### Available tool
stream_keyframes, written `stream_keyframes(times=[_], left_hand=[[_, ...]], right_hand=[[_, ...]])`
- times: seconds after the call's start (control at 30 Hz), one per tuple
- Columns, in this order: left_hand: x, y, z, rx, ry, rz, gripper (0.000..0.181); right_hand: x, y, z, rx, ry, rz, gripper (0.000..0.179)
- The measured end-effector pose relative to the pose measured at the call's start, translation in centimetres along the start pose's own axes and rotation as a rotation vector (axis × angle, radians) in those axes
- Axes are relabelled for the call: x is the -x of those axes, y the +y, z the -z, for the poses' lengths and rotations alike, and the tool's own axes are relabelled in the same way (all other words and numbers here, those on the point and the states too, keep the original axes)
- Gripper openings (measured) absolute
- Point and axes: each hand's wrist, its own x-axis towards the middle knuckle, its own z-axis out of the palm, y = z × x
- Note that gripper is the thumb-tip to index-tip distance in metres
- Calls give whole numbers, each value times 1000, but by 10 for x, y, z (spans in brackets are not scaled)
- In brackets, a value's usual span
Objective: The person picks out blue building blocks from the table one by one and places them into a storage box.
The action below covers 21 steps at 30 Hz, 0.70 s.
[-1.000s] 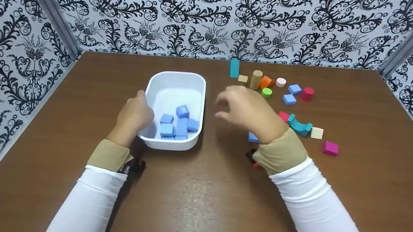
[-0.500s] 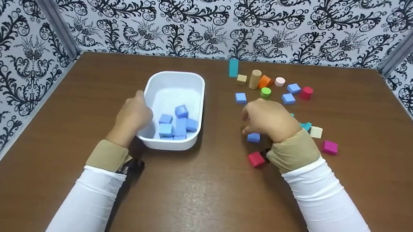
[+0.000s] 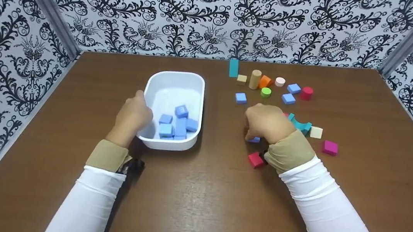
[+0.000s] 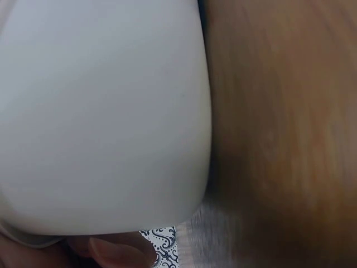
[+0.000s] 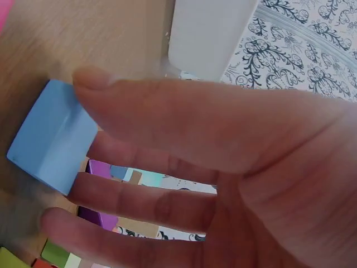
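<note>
My left hand point(image 3: 135, 111) grips the left wall of a white plastic container point(image 3: 178, 74). Up close, the left wrist view is mostly filled by the container's outer side point(image 4: 106, 123), with fingertips point(image 4: 120, 252) at its lower edge. Several blue blocks point(image 3: 180, 126) lie in the container's near half. To the right of it, my right hand point(image 3: 270, 122) is low over a blue block point(image 3: 253, 139) on the table. The right wrist view has thumb and fingers on either side of that blue block point(image 5: 53, 137), pinching its edges.
A red block point(image 3: 256, 159) lies just below the right hand. Beyond stand a loose blue block point(image 3: 240, 98), a wooden cylinder point(image 3: 255, 79) and a green disc point(image 3: 266, 92). A teal arch point(image 3: 299, 126) and a magenta block point(image 3: 330, 147) are to the right. Patterned walls enclose the table.
My right hand has moved right and towards me, down onto the near blue block, uncovering another blue block farther back. The left hand stays on the container.
</note>
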Motion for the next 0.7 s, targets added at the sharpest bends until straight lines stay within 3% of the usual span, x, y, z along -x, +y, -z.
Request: stream_keyframes(times=[0.7], left_hand=[[1,0,1,-17,8,-4,62]], right_hand=[[-1,-6,-2,-76,-44,-21,29]])
